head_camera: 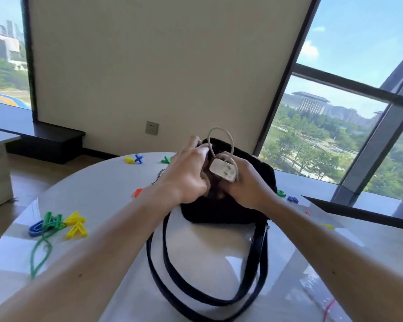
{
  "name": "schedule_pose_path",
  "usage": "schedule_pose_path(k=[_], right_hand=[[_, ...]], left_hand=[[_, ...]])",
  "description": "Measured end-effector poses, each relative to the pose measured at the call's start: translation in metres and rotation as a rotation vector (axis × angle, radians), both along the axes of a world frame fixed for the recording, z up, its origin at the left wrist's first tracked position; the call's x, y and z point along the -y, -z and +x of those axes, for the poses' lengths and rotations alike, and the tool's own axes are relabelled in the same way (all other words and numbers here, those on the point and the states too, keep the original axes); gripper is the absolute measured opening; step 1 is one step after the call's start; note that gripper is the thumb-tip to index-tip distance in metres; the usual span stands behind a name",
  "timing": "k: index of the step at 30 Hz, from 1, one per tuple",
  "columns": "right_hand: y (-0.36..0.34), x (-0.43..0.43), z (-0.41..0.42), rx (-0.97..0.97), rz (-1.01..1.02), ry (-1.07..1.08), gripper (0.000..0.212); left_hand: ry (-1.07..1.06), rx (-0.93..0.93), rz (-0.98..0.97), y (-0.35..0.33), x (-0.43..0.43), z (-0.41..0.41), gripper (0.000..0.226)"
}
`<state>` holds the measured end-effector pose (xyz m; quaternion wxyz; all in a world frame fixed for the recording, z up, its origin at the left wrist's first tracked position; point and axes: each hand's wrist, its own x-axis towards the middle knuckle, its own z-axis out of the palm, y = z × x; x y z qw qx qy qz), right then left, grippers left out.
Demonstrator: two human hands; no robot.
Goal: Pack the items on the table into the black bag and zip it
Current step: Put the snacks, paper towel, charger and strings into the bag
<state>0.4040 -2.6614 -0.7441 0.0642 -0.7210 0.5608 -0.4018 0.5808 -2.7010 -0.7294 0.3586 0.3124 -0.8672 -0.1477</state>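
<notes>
A black fuzzy bag (221, 210) stands in the middle of the round white table (107, 187), its long black strap (163, 270) looping toward me. My right hand (247, 184) grips a white charger plug (222, 169) with its pale cable (219, 133) looped above, right over the bag's opening. My left hand (186, 173) is at the bag's opening, fingers curled on the bag's rim and touching the cable. The bag's inside is hidden by both hands.
Coloured plastic letters lie around: a blue, green and yellow cluster (58, 225) with a green string (41, 254) at left, yellow and blue pieces (134, 159) at the back, green and blue ones (287, 196) at right. A clear plastic sheet (321, 289) lies at lower right.
</notes>
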Motion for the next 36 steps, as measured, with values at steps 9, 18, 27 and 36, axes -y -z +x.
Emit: schedule_pose_path(k=[9, 18, 27, 36], right_hand=[[-0.021, 0.042, 0.008, -0.818, 0.092, 0.770, 0.018], [-0.057, 0.068, 0.001, -1.224, 0.734, 0.522, 0.041], [-0.044, 0.055, 0.007, -1.299, 0.328, 0.690, 0.034], [-0.025, 0.011, 0.025, -1.021, 0.369, 0.574, 0.035]], left_hand=[[-0.049, -0.003, -0.076, -0.008, -0.004, 0.000, 0.039], [-0.051, 0.054, -0.124, -0.010, -0.005, 0.001, 0.062], [-0.234, 0.191, -0.117, -0.006, -0.005, -0.001, 0.049], [-0.235, 0.168, -0.104, -0.002, -0.005, -0.002, 0.053]])
